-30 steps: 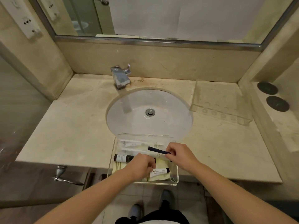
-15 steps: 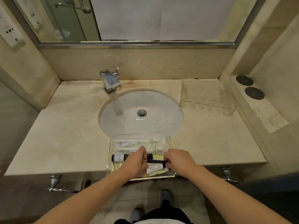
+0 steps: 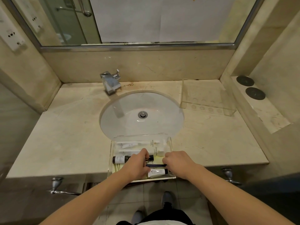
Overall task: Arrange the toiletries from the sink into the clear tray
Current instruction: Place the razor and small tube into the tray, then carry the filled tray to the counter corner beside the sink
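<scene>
A towel hook [image 3: 56,185] juts out below the counter's [image 3: 68,135] front edge toward its left corner. Farther right, at the back edge, the chrome faucet [image 3: 110,82] stands over the white sink [image 3: 141,114], whose basin holds only its drain [image 3: 142,114].

The clear tray [image 3: 169,142] sits at the middle of the front edge, its far side over the sink rim and its near side past the counter's edge. Inside it, white sachets [image 3: 128,145] and a small white box [image 3: 156,147] lie along the far side, a dark bottle [image 3: 119,159] lies across the left half, and a white tube [image 3: 156,172] lies along the near side.

The left hand [image 3: 135,166] reaches into the tray, its fingers curled down near the bottle's cap end; whether they pinch anything cannot be told. Just right of it a slim dark blue stick [image 3: 155,165] lies between both hands. The right hand [image 3: 177,163] has its fingers curled around the stick's right end.

A second clear tray [image 3: 209,103] stands at the counter's back right, and two dark round coasters [image 3: 250,87] lie on the ledge past the right edge.
</scene>
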